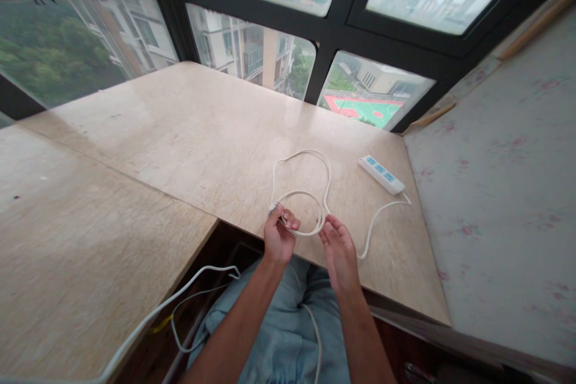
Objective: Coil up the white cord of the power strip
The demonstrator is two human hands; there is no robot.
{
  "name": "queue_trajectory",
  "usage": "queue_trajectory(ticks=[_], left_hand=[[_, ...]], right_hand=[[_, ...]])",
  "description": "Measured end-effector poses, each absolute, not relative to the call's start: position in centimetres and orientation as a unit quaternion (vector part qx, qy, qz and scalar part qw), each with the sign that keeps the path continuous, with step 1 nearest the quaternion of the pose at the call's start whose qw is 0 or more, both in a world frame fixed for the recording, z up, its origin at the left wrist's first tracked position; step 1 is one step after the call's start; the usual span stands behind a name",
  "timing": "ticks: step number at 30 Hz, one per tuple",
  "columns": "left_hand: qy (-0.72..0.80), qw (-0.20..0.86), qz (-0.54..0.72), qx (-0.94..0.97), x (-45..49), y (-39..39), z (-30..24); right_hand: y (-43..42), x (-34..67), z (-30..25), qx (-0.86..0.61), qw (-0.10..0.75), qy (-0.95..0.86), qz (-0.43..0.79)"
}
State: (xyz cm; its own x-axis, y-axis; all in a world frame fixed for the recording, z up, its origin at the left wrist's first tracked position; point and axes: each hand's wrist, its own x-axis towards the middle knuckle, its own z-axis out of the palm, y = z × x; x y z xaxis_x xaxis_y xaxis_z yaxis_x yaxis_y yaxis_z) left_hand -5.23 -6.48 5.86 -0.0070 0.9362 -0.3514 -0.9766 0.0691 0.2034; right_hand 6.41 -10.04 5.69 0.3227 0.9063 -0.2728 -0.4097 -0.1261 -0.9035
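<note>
A white power cord (pixel 302 192) is looped in a ring between my two hands, just above the front edge of the stone counter. My left hand (pixel 281 234) is closed around the cord's plug end at the left of the ring. On the other side, my right hand (pixel 337 246) pinches the cord where the loops meet. A wider loop of the cord lies on the counter beyond the ring. The white power strip (pixel 381 175) with blue socket faces rests to the right, its cord curving back toward my right hand. Part of the cord hangs over my lap.
The beige counter (pixel 180 126) reaches to dark-framed windows (pixel 333 36). A flowered wall (pixel 495 192) bounds the right side. Below the counter's notch at left, another white cable (pixel 180 291) and a thin cable with a yellow tag (pixel 162 325) hang by my legs.
</note>
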Motion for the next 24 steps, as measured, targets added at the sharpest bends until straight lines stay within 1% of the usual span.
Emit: queue_trajectory(ticks=[4,7,12,16,20,24], left_hand=[[0.188,0.733,0.648,-0.082,-3.7,-6.6,6.6],[0.230,0.754,0.610,-0.087,-2.1,-7.5,6.7],[0.306,0.713,0.627,-0.067,-0.2,-9.0,5.6],[0.375,0.676,0.634,-0.008,0.2,-9.6,4.7],[0.460,0.646,0.606,0.061,0.2,-10.5,4.8],[0.486,0.633,0.587,0.135,0.2,-11.3,5.4]], right_hand=[[-11.2,3.9,5.6,-0.473,0.609,-0.246,0.587],[-10.6,3.3,5.8,-0.483,0.590,-0.286,0.580],[-9.5,4.6,5.9,-0.546,0.544,-0.360,0.526],[-9.5,5.3,5.8,-0.532,0.514,-0.356,0.571],[-9.8,5.3,5.8,-0.509,0.527,-0.300,0.611],[-9.8,5.4,6.1,-0.497,0.526,-0.272,0.634]])
